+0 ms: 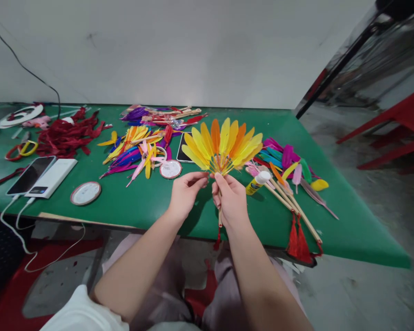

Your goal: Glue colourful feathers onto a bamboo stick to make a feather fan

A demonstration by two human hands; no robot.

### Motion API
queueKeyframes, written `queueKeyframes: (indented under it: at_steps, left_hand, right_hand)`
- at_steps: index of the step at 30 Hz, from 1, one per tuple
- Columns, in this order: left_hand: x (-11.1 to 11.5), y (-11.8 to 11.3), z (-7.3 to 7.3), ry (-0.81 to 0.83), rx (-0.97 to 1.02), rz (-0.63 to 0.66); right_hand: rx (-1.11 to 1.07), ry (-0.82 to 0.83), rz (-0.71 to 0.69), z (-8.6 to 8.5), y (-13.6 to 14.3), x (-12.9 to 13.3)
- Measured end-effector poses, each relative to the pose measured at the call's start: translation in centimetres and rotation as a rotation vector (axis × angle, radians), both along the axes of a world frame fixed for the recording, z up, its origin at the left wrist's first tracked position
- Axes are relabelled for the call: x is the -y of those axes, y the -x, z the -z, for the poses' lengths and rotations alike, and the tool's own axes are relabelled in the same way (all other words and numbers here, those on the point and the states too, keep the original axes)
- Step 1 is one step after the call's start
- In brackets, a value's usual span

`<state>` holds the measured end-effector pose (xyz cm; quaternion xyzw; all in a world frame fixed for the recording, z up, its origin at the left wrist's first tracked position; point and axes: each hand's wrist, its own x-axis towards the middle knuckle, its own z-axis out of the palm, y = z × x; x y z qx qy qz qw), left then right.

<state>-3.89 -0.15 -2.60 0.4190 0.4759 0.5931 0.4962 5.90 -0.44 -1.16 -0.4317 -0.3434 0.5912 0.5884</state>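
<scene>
A feather fan (224,140) of yellow and orange feathers stands upright in front of me, its feathers spread in a half circle. My right hand (230,197) is closed around its wooden handle, with the thumb at the base of the feathers. A red tassel (218,241) hangs from the handle's lower end. My left hand (188,193) is beside the fan's lower left feathers, thumb and fingers pinched together; what they hold, if anything, is too small to make out. A yellow glue bottle (257,184) with a white cap is just right of my right hand.
The green table (348,220) bears coloured feather piles (138,149), wooden sticks (296,207) with red tassels (298,241), dark red ribbon scraps (69,133), scissors (22,149), a phone (31,174), a white power bank (53,178) and a round lid (85,193). A white wall stands behind.
</scene>
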Motion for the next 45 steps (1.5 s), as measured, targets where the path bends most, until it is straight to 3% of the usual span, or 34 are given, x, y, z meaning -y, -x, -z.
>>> queueKeyframes:
  at_steps: [6,15,23,29,45]
  left_hand:
    - [-0.1,0.2,-0.1,-0.019,-0.096,-0.024]
    - [-0.7,0.1,0.8,0.024,-0.081,0.082]
    - [-0.9,0.2,0.9,-0.006,-0.145,0.071]
    - [-1.2,0.0,1.0,0.032,-0.022,0.009]
    - [-1.2,-0.2,0.9,0.061,0.074,0.038]
  right_hand:
    - [-0.004,0.001,-0.011,-0.2,0.2,0.1]
    - [0.002,0.000,-0.029,0.0,0.1,-0.2]
    - [-0.001,0.021,-0.039,0.5,0.3,-0.6]
    - [0.001,0.015,-0.049,0.7,0.2,-0.6]
    - [-0.010,0.027,-0.022,0.8,-0.5,-1.2]
